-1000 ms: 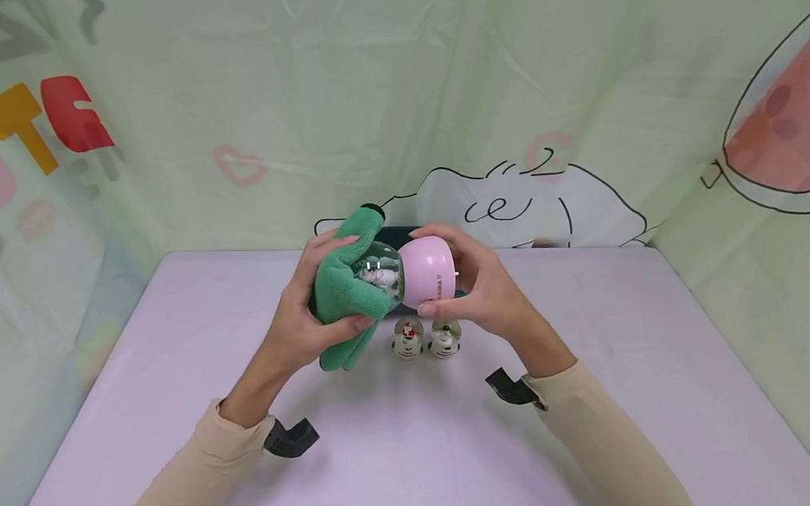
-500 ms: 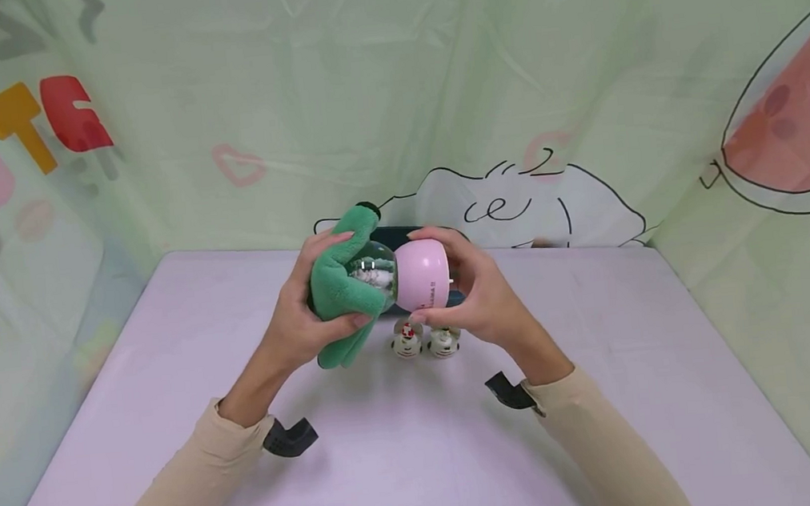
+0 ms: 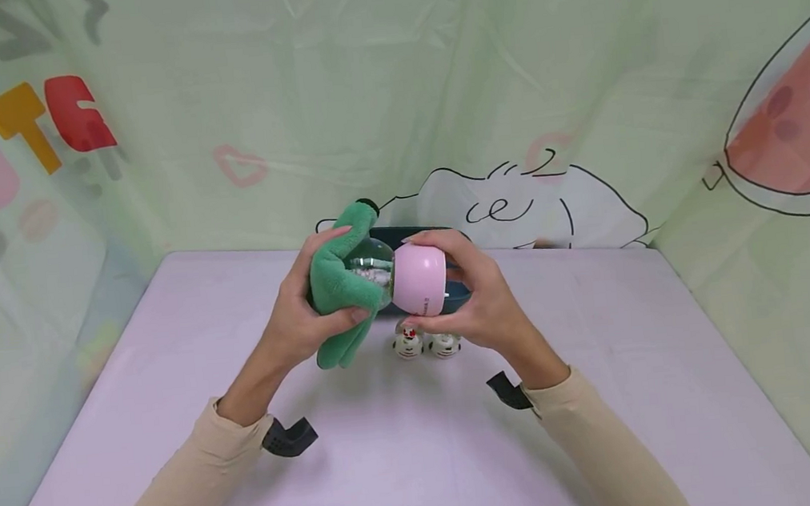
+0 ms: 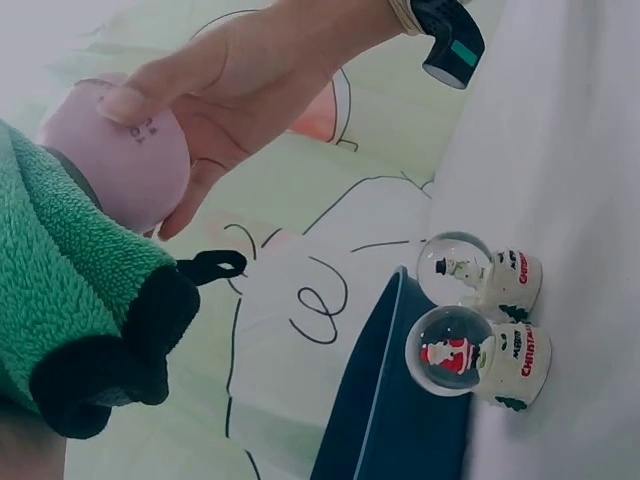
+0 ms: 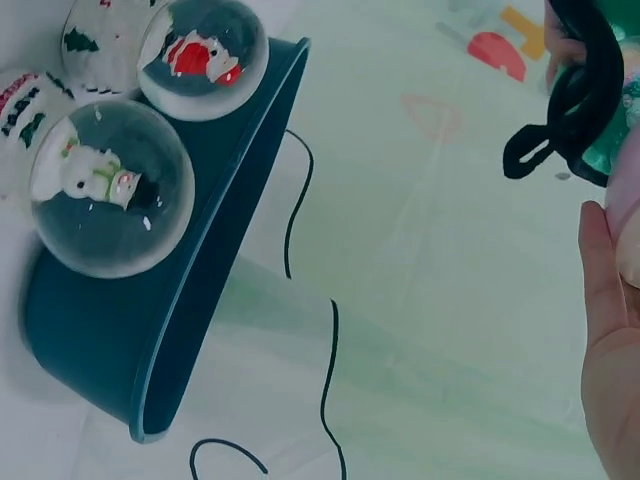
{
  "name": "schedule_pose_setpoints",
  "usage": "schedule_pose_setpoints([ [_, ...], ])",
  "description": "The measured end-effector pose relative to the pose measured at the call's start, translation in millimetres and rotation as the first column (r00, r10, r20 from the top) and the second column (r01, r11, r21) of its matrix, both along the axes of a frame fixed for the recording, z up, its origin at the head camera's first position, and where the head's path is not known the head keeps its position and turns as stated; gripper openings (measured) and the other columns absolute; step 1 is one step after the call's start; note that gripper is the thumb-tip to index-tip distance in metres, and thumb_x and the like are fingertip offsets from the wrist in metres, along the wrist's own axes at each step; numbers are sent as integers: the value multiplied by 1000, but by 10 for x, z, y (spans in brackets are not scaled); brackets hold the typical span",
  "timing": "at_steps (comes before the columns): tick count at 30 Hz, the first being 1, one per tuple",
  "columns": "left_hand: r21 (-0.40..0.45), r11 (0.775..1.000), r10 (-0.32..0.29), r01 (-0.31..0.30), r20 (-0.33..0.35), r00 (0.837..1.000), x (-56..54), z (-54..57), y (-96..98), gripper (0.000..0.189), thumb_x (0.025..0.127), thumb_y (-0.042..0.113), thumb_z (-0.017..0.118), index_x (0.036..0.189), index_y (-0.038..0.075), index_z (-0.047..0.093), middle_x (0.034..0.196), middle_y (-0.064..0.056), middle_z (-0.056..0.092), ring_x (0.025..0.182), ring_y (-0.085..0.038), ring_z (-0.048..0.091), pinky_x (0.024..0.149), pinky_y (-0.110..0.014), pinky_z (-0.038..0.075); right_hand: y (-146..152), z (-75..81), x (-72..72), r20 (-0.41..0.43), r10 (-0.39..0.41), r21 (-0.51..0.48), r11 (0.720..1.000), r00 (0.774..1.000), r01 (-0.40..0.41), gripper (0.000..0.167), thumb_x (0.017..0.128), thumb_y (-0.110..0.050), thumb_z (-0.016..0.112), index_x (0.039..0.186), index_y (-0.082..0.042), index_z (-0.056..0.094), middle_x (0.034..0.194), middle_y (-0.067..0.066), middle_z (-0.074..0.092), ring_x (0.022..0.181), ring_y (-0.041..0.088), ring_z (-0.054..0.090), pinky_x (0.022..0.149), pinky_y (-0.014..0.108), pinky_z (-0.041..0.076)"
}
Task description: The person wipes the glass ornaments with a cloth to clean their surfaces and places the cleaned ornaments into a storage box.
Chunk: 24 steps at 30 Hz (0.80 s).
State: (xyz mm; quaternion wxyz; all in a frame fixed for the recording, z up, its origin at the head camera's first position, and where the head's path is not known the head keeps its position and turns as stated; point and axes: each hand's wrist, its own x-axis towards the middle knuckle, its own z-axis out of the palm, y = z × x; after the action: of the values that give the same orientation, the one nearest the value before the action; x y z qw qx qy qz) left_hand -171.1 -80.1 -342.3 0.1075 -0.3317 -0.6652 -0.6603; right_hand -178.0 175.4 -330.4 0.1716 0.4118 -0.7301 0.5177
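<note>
A snow globe (image 3: 418, 278) with a pink base and clear dome lies sideways in the air between both hands. My left hand (image 3: 294, 320) holds a fuzzy green cloth (image 3: 339, 287) with dark trim, wrapped round the dome's end. White figures show faintly through the glass. My right hand (image 3: 479, 291) grips the pink base, thumb below and fingers over the top; small lettering shows on its lower side. In the left wrist view the cloth's dark edge and hanging loop (image 4: 215, 265) are close to the camera, hiding the dome.
Two small Christmas snow globes stand on the table beneath the hands, one with a Santa (image 4: 450, 355), one with a snowman (image 4: 462, 268). Behind them is a dark blue bin (image 5: 90, 330). A printed curtain (image 3: 376, 87) hangs along the table's back and sides.
The pink base has turned, its lettering shifting lower. My right hand has moved slightly left and down with it, while the left hand and cloth stay nearly in place.
</note>
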Motion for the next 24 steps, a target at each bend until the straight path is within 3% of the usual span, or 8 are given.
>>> schedule_pose_setpoints([
  [4, -4, 1000, -3, 4, 81, 997, -3, 2, 7, 84, 79, 10, 82, 152, 18, 42, 134, -6, 56, 114, -28, 56, 91, -37, 51, 16, 12, -36, -98, -4, 27, 1000, 995, 6, 91, 55, 1, 98, 134, -1, 54, 137, 14, 56, 125, 29, 54, 92, 32, 57],
  [10, 14, 1000, -20, 18, 174, 985, -11, 3, 17, 82, 81, 8, 80, 153, 24, 43, 133, -9, 56, 111, -30, 57, 88, -36, 53, 16, 61, -61, -197, -33, 93, 994, 980, 52, 85, 58, -6, 99, 132, -4, 57, 135, 14, 56, 124, 27, 56, 90, 30, 55],
  [16, -42, 999, 26, -17, 205, 978, -17, 6, 24, 79, 83, 8, 80, 151, 29, 45, 134, -6, 56, 111, -28, 57, 90, -38, 52, 10, 87, -69, -332, -67, 166, 978, 941, 128, 74, 66, -17, 95, 131, -8, 60, 132, 15, 56, 119, 28, 60, 96, 36, 53],
  [20, -82, 996, 55, -39, 211, 976, -18, -1, 29, 78, 84, 9, 80, 150, 32, 46, 134, -4, 55, 111, -27, 56, 91, -43, 51, 20, 105, -68, -400, -67, 204, 966, 914, 160, 72, 68, -20, 94, 131, -9, 60, 132, 17, 56, 116, 29, 61, 94, 39, 55],
  [24, -103, 993, 68, -49, 185, 980, -26, -25, 24, 78, 84, 12, 82, 149, 34, 45, 134, -2, 55, 111, -26, 56, 92, -47, 49, 29, 132, -60, -410, -66, 233, 957, 910, 174, 74, 67, -20, 95, 131, -11, 60, 133, 17, 56, 118, 29, 61, 93, 41, 56],
])
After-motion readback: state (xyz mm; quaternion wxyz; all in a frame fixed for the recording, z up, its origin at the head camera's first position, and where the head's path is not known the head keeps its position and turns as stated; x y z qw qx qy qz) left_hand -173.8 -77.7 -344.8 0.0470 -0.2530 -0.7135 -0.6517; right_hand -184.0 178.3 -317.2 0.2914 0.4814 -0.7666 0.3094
